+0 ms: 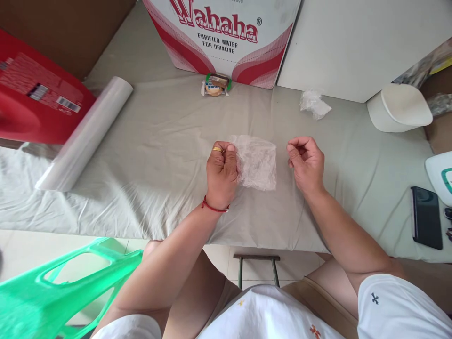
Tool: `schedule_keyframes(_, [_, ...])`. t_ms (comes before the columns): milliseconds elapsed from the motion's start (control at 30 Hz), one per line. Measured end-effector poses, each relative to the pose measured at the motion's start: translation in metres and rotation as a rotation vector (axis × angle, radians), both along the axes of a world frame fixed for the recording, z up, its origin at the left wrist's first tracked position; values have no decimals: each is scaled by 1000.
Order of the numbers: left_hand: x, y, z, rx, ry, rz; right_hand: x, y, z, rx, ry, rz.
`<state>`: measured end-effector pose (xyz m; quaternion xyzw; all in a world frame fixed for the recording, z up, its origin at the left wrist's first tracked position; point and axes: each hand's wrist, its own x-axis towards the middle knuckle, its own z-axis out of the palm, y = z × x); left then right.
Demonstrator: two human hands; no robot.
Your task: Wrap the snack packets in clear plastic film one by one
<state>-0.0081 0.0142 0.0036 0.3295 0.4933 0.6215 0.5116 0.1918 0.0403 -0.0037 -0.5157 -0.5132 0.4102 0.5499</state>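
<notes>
A crinkled, clear plastic bag [257,162] is held at its left edge by my left hand [221,172], thumb pressed against the curled fingers. It hangs or lies just over the grey-green cloth; which of the two I cannot tell. To the right of the bag and apart from it is my right hand [306,164], its thumb and index fingertip pinched together. Whether anything small sits in that pinch does not show. Beyond the bag, two small wrapped snacks [216,84] rest against the Wahaha carton [226,42].
A clear film roll [86,134] leans by a red container [35,94] on the left. Crumpled plastic [314,104], a white bin [399,108] and a black phone [426,217] are on the right. A green plastic stool [70,282] stands below the table's front edge.
</notes>
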Motion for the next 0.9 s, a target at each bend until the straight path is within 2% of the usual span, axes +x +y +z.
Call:
schedule_keyframes(67, [-1, 2, 2, -13, -52, 20, -4, -8, 1, 50, -93, 1])
schedule_keyframes(133, [-2, 3, 5, -13, -114, -8, -7, -13, 2, 5, -107, 62])
schedule_keyframes(300, [-1, 0, 6, 59, -161, -173, -13, -17, -2, -148, 22, 261])
schedule_keyframes(467, [5, -6, 1, 71, -130, -330, -22, -19, 2, -130, 120, 421])
schedule_keyframes(533, [6, -7, 0, 45, -148, -355, -24, -19, 2, -144, 129, 432])
schedule_keyframes(700, [6, -6, 1, -21, -189, -281, -21, -13, 1, -252, 227, 413])
schedule_keyframes(900, [3, -3, 2, -73, -300, -275, -14, -5, 8, -355, 394, 360])
